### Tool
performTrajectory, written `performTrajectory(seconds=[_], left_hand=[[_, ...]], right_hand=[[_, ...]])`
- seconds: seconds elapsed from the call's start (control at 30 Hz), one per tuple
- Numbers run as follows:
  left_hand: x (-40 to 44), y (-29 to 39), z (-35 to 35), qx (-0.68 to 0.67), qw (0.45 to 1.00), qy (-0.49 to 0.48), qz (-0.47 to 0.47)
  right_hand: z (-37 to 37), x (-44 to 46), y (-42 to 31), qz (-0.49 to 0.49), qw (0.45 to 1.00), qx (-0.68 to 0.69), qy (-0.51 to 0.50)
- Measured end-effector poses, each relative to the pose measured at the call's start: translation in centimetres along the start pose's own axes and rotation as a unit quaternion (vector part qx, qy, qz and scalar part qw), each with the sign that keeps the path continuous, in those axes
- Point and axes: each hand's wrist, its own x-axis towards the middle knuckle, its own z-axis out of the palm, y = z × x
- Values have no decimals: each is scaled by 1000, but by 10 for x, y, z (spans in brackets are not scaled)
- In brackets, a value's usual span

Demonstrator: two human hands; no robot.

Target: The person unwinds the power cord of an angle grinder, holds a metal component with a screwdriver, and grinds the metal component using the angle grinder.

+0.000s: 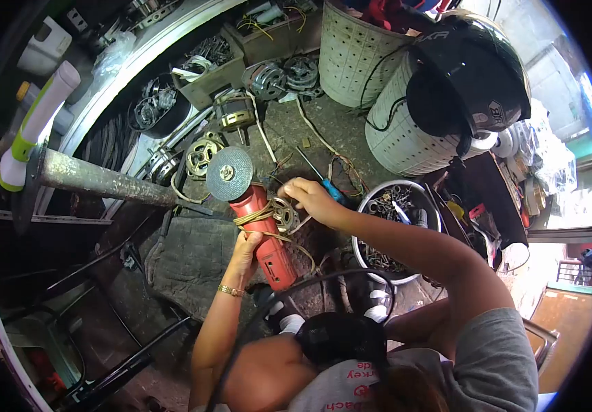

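In the head view, the left hand (244,248) is gripping a red angle grinder (276,264), whose wound cord (256,218) is circling it just beyond those fingers and whose disc (234,163) is facing up farther out. The right hand (311,200) is curling its fingers near the cord; I can't tell whether they're pinching anything. A screwdriver (333,192) is lying just beside them.

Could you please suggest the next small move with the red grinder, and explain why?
Probably, use the right hand to ease the cord loose while the left hand supports the red grinder: loops wrap tightly around its body, and the right hand is beside them.
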Motion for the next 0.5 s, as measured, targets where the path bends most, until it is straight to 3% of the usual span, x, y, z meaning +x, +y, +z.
performTrajectory(seconds=[0.03,0.07,0.13,0.2,0.3,0.4,0.47,0.5], left_hand=[[-3,10,7,-17,1000,-15,8],[-4,15,9,-34,999,-30,17],[-4,22,10,-8,999,-31,13],[-8,27,15,-17,998,-56,6],[-2,19,4,-1,998,-62,-24],[7,25,0,-17,997,-44,-66],[12,28,-3,-46,991,-29,-123],[13,29,-5,-42,992,26,-118]], right_hand=[[5,4,-5,26,993,117,18],[9,10,-4,25,993,116,16],[16,20,-6,66,910,409,-20],[25,21,-6,118,894,424,-86],[36,16,-6,45,896,430,-104],[42,17,-8,8,924,380,-34],[34,12,-10,72,901,425,59],[24,13,-7,73,902,416,87]])
